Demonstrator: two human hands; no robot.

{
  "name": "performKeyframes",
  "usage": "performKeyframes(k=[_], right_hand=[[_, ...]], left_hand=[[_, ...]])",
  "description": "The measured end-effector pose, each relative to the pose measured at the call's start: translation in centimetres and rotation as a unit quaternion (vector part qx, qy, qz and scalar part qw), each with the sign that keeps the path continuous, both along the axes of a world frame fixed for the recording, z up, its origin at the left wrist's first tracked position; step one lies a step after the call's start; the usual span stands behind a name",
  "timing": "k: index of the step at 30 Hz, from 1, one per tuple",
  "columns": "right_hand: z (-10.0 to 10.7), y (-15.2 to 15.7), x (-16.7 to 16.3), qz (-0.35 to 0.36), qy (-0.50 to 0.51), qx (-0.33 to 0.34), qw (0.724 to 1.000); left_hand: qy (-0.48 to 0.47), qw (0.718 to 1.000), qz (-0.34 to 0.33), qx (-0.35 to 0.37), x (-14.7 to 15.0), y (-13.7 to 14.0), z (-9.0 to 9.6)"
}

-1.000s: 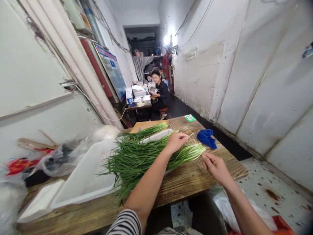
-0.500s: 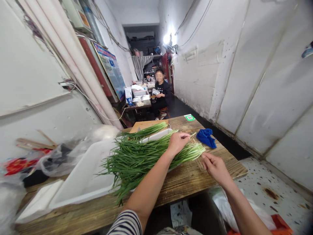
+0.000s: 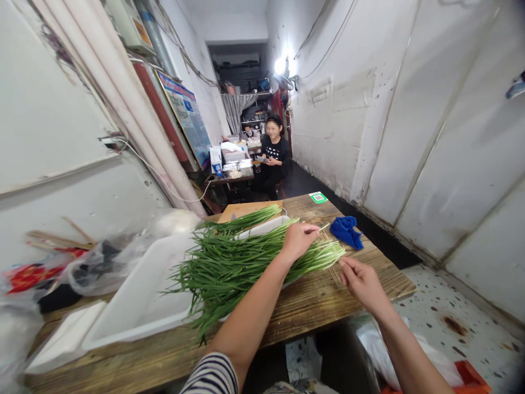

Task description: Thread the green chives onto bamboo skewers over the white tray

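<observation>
A broad heap of garlic chives (image 3: 241,257) lies across the table, green leaves to the left and pale stalk ends to the right. Over the upper stalks, my left hand (image 3: 299,241) is closed in a pinch, and a pale chive end pokes out past its fingertips. My right hand (image 3: 363,280) is also closed, fingertips pressed together just off the tips of the stalks; whatever it grips is too small to make out. Thin bamboo skewers (image 3: 334,275) lie on the wood between the hands, partly covered by the chives.
A white plastic tray (image 3: 135,295) sits left of the chives, beside bagged goods. Behind lies a smaller chive bunch (image 3: 250,218) by a wooden board (image 3: 232,210). A blue cloth (image 3: 346,232) rests at the right table edge (image 3: 394,279). A person (image 3: 273,156) sits farther back.
Both my hands stay almost in place; the right one shifts very slightly. The seated person at the back has moved a little, with hands now together in front.
</observation>
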State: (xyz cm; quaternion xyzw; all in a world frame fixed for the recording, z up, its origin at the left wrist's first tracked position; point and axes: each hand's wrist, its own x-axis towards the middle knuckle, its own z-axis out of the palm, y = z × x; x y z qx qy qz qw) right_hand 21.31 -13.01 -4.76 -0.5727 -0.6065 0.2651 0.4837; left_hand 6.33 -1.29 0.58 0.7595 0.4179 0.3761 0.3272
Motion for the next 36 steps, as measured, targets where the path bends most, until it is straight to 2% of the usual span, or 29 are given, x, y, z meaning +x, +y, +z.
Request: performKeyframes(k=[19,23,27,29,32,36], right_hand=[[-0.2,0.1,-0.1,-0.009,0.002,0.004,1.000],[-0.2,0.3,-0.3,-0.015,0.008,0.014,1.000],[-0.1,-0.1,-0.5,-0.014,0.015,0.021,1.000],[-0.3,-0.6,-0.7,-0.014,0.014,0.028,0.999],[-1.4,-1.5,-1.0,-0.031,0.023,0.033,0.999],[-2.9,-2.1,-1.1,-0.054,0.033,0.036,0.997]], left_hand=[[0.049,0.997,-0.041,0.035,0.0,0.0,-0.2],[0.079,0.992,-0.094,0.037,-0.1,-0.7,-0.3],[0.127,0.976,-0.170,0.039,-1.4,-0.9,0.6],[0.142,0.977,-0.152,0.051,-2.1,-0.4,1.3],[0.193,0.973,-0.091,0.090,-2.4,0.5,1.5],[0.291,0.947,-0.097,0.101,-1.7,1.3,0.6]])
